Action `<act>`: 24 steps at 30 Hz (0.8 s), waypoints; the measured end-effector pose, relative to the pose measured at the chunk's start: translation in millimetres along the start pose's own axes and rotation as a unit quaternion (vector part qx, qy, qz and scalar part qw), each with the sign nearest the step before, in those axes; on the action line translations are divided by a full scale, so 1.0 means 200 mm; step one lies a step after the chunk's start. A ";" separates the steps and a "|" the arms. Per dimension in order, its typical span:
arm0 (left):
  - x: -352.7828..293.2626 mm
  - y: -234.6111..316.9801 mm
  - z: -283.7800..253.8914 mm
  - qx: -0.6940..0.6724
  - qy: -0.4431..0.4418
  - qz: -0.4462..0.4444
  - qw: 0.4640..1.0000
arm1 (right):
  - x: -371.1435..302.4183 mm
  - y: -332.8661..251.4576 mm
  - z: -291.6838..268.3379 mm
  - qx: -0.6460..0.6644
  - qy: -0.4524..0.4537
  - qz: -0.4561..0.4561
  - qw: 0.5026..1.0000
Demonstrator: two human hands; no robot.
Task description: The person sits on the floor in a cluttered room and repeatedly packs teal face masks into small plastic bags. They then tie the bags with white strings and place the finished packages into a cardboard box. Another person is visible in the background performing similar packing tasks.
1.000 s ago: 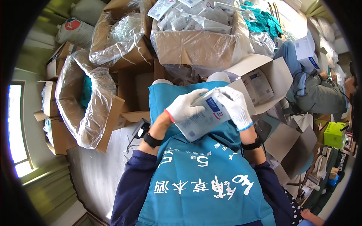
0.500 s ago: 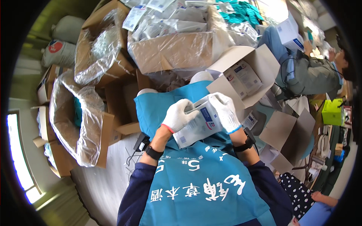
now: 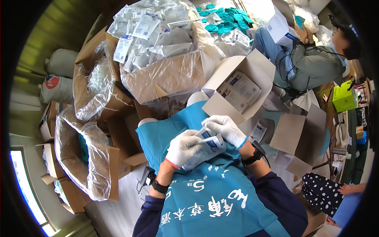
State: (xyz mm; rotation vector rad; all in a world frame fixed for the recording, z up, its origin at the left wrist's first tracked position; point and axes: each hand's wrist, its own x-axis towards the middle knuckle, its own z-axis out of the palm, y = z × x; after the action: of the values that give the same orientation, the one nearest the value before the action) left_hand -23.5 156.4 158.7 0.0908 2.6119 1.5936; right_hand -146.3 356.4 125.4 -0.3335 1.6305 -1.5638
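Note:
Over my lap, both hands in white knitted gloves hold a flat plastic packet with a blue-and-white label [image 3: 213, 143]. My left hand [image 3: 184, 147] is closed round its left side, fingers at its upper edge. My right hand [image 3: 226, 129] pinches the far edge. The packet looks bent, with an edge raised between the hands; whether it is one packet or a small stack I cannot tell. Just beyond my right hand stands an open white carton [image 3: 245, 104] with similar packets [image 3: 239, 91] inside. A blue-green apron [image 3: 205, 189] covers my lap.
Ahead is a plastic-lined cardboard box [image 3: 166, 79] heaped with packets [image 3: 152, 29]. Teal pieces [image 3: 227, 19] lie behind it. More lined boxes [image 3: 94, 158] stand left. At right are another open carton [image 3: 302, 136] and a seated person [image 3: 316, 67] handling a white box [image 3: 279, 27].
My hands have drawn closer together, and the packet, flat before, is now bent with an edge raised. The view has shifted, so the surroundings sit lower and the heaped box shows more.

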 end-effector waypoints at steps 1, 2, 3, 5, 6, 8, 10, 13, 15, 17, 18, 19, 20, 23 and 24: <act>0.00 0.00 0.00 0.023 0.015 0.045 0.999 | 0.00 0.00 -0.01 -0.032 -0.026 0.000 0.999; 0.00 -0.01 0.01 0.045 0.031 0.089 0.995 | 0.00 0.01 -0.03 -0.064 -0.052 0.001 0.997; -0.02 -0.01 0.02 0.037 0.036 0.066 0.996 | -0.03 -0.05 -0.02 -0.069 -0.058 -0.013 0.996; -0.02 -0.03 0.02 -0.010 0.020 0.001 1.000 | -0.06 -0.05 -0.03 -0.047 -0.066 -0.023 0.996; -0.02 -0.03 0.02 -0.033 0.014 -0.033 0.999 | -0.07 -0.05 -0.03 -0.036 -0.072 -0.029 0.996; -0.02 -0.05 0.02 -0.012 0.016 -0.025 0.999 | -0.06 -0.04 -0.04 -0.105 -0.094 -0.066 0.988; -0.02 -0.06 0.03 0.042 0.063 0.052 0.996 | -0.07 -0.05 -0.04 -0.179 -0.032 -0.068 0.981; -0.04 -0.02 0.01 0.018 0.176 0.040 0.983 | -0.08 -0.06 -0.13 -0.200 0.166 -0.129 0.957; -0.09 -0.03 -0.02 -0.135 0.185 -0.044 0.972 | -0.09 0.00 -0.27 -0.078 0.319 -0.104 0.939; -0.12 -0.08 -0.04 -0.164 0.181 -0.108 0.964 | -0.07 0.08 -0.40 0.132 0.462 -0.161 0.862; -0.13 -0.09 -0.05 -0.179 0.186 -0.150 0.954 | -0.09 0.09 -0.44 0.175 0.485 -0.152 0.843; -0.12 -0.11 -0.05 -0.158 0.201 -0.122 0.959 | -0.11 0.14 -0.53 0.174 0.480 -0.164 0.844; -0.11 -0.07 -0.07 -0.122 0.223 -0.116 0.960 | -0.09 0.21 -0.57 0.179 0.462 -0.177 0.850; -0.08 -0.05 -0.11 -0.128 0.204 -0.102 0.965 | -0.07 0.10 -0.44 0.321 0.304 0.024 0.897; -0.08 -0.07 -0.11 -0.125 0.192 -0.103 0.968 | -0.05 0.14 -0.41 0.319 0.231 0.079 0.916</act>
State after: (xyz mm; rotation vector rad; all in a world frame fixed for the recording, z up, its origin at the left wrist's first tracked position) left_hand -9.3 129.7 156.4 -0.5390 2.5333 2.0085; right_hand -188.4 426.6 93.3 0.5426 1.3194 -2.0351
